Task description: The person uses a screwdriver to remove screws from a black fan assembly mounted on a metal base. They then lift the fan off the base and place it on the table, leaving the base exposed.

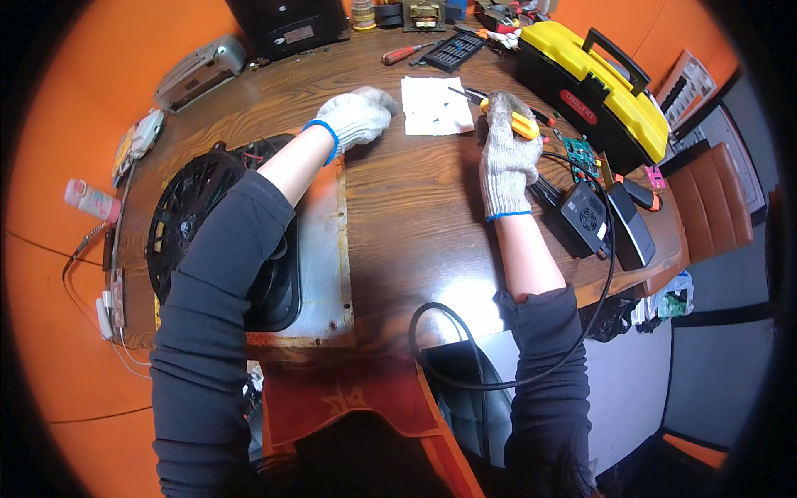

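My gloved right hand is closed around a yellow-handled tool with a thin dark shaft, perhaps a screwdriver. Its shaft reaches left over a white sheet of paper, on which small dark bits lie. To the left of the paper, my gloved left hand rests low over the wooden table with its fingers curled in. Whatever may be inside those fingers is hidden. Under my left forearm lies a metal panel with a black round fan assembly on it, partly covered by my sleeve.
A yellow and black toolbox stands far right. Near it are a green circuit board, a black box with a fan grille and a looping black cable. Behind lie a red screwdriver and a bit set. A grey device stands far left.
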`<action>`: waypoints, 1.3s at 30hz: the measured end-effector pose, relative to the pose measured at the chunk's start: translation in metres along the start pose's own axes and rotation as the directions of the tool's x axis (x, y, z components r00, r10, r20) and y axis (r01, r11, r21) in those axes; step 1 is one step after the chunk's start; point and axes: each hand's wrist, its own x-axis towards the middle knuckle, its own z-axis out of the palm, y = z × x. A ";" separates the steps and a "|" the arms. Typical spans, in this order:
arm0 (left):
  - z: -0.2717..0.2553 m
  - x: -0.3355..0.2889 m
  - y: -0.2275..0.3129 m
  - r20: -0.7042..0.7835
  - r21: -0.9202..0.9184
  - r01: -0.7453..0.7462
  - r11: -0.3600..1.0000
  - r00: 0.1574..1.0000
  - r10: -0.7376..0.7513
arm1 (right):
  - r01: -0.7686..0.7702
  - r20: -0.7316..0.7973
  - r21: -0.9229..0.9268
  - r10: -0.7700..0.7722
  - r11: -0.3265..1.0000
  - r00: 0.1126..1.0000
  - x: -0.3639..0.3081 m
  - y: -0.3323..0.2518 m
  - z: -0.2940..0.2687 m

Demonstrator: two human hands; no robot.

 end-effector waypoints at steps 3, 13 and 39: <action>-0.004 -0.015 -0.001 -0.191 0.060 0.070 0.996 0.980 -0.058 | -0.032 0.041 -0.010 0.033 0.999 0.999 -0.001 0.004 0.001; 0.028 -0.199 0.012 -0.633 0.291 -0.385 0.876 0.609 0.478 | 0.176 0.171 0.036 -0.180 0.984 0.969 0.002 0.014 -0.006; 0.183 -0.372 -0.134 -0.912 0.085 0.509 0.857 0.387 -0.139 | 0.794 0.828 -0.560 0.166 0.236 0.535 -0.133 -0.043 0.011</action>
